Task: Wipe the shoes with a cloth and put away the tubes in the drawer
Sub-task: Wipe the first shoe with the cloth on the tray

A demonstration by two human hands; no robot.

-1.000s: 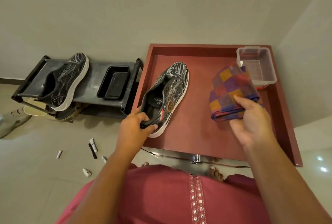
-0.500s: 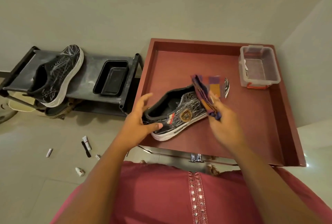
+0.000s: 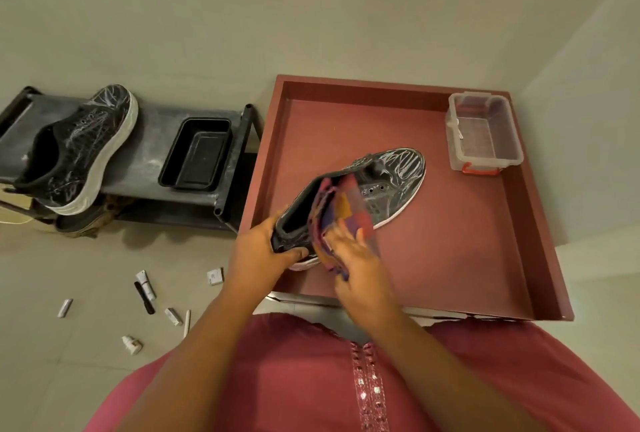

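Observation:
A black patterned shoe (image 3: 391, 179) with a white sole lies on the red cabinet top (image 3: 450, 241), toe pointing to the far right. My left hand (image 3: 259, 251) grips its heel. My right hand (image 3: 353, 258) holds a multicoloured checked cloth (image 3: 337, 213) against the shoe's side near the opening. The second black shoe (image 3: 79, 147) rests on the dark shoe rack (image 3: 149, 154) at the left. Several small tubes (image 3: 145, 289) lie scattered on the tiled floor below the rack.
A black tray (image 3: 197, 154) sits on the rack beside the second shoe. A clear plastic box (image 3: 485, 134) with a red latch stands at the cabinet top's far right corner. Walls close in behind and to the right.
The shoe has been turned so its toe points far right. My right hand brought the cloth from the right down onto the shoe's side near the heel. My left hand now clasps the heel.

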